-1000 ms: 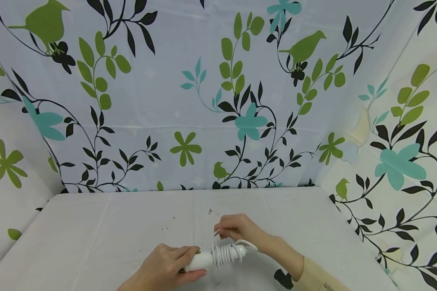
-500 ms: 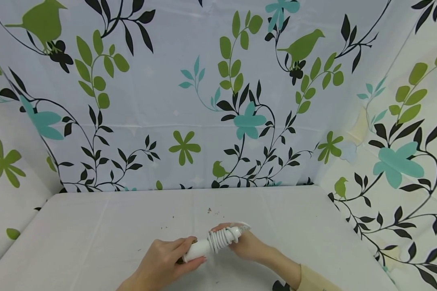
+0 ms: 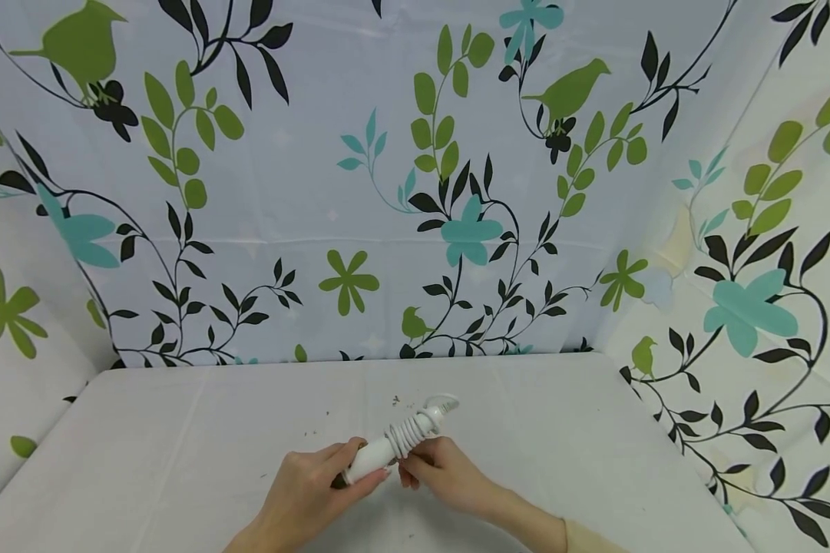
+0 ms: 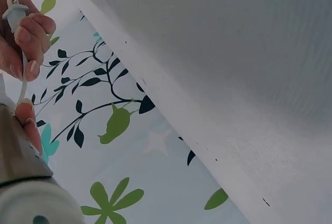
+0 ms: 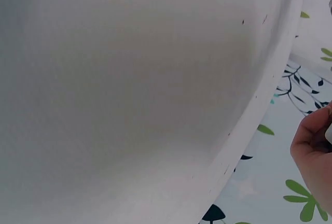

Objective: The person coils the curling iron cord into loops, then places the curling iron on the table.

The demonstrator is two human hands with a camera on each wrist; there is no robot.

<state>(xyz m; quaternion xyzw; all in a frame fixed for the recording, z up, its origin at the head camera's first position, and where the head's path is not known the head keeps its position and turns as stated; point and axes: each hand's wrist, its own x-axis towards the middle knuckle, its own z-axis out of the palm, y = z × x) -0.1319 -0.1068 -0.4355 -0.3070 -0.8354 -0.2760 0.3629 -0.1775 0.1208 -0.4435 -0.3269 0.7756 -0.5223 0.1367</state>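
Note:
In the head view, my left hand (image 3: 314, 480) grips a white rod-shaped electric appliance (image 3: 372, 458) by its near end, which shows a dark tip. Its white cord (image 3: 406, 435) is wound in several turns round the middle, and a loop stands at the ribbed far end. My right hand (image 3: 445, 476) is just below the coils with its fingers curled. The left wrist view shows that hand's curled fingers (image 4: 33, 40) pinching the cord close to a white plug (image 4: 15, 12). A brownish metallic part (image 4: 21, 151) of the appliance also shows there.
A white-covered table (image 3: 214, 445) lies under both hands, with small dark specks (image 3: 396, 400) on it. Patterned cloth (image 3: 283, 192) with leaves, birds and flowers stands behind the table and along its sides.
The appliance has tilted so its far end points up and away. My right hand has come from above the coils round to beneath them; the left hand keeps its grip.

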